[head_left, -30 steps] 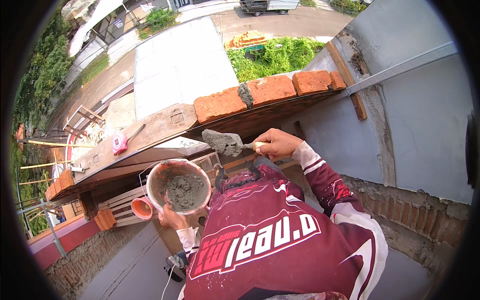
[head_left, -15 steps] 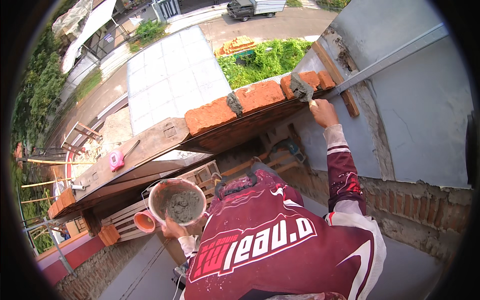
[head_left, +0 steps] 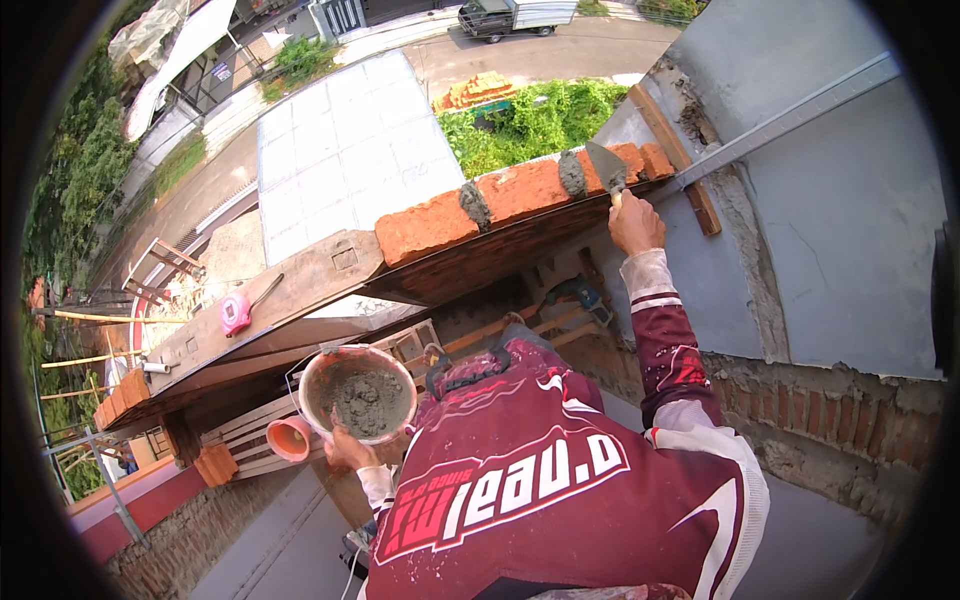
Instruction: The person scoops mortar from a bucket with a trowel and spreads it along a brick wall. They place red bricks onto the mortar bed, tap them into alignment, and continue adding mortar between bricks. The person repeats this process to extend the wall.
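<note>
My right hand (head_left: pixel 634 222) grips the trowel (head_left: pixel 606 168), its blade on the mortar joint just beyond my knuckles. Three bricks (head_left: pixel 520 192) are laid, joints unfinished; my left hand (head_left: pixel 350 450) holds the mortar bowl (head_left: pixel 357 393), still well filled.
</note>
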`<state>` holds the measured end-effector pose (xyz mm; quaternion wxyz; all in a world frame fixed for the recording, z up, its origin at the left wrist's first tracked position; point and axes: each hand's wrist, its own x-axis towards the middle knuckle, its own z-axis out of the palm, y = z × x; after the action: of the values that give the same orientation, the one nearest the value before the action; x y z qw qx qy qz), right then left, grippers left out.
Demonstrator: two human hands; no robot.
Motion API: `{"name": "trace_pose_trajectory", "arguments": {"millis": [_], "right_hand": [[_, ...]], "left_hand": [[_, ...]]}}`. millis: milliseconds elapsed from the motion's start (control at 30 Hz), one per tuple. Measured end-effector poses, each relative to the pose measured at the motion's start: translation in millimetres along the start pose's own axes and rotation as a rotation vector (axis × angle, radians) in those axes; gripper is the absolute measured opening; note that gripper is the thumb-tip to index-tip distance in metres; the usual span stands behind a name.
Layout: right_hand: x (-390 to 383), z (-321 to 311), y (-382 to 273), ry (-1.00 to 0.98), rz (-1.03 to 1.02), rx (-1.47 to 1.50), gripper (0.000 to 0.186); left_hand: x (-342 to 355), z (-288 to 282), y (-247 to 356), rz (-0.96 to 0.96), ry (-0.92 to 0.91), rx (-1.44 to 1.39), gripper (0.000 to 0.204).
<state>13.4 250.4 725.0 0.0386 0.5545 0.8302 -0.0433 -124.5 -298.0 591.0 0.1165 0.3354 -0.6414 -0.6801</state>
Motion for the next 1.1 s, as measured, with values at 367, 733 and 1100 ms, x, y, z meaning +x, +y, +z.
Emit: {"name": "trace_pose_trajectory", "arguments": {"millis": [367,733,1100], "right_hand": [[2.2,14.8,-14.9,-0.017,-0.043,-0.033,0.027],[-29.6,27.6,18.0,0.047,0.062,0.324,0.033],[44.3,120.6,58.9,-0.065,-0.144,0.389,0.032]], "left_hand": [[5.1,-9.3,2.7,0.044,0.025,0.054,0.011],[4.3,-12.9,6.8,-0.027,0.016,0.063,0.009],[47.1,-26.3,-40.3,-0.015,-0.152,0.075,0.027]]}}
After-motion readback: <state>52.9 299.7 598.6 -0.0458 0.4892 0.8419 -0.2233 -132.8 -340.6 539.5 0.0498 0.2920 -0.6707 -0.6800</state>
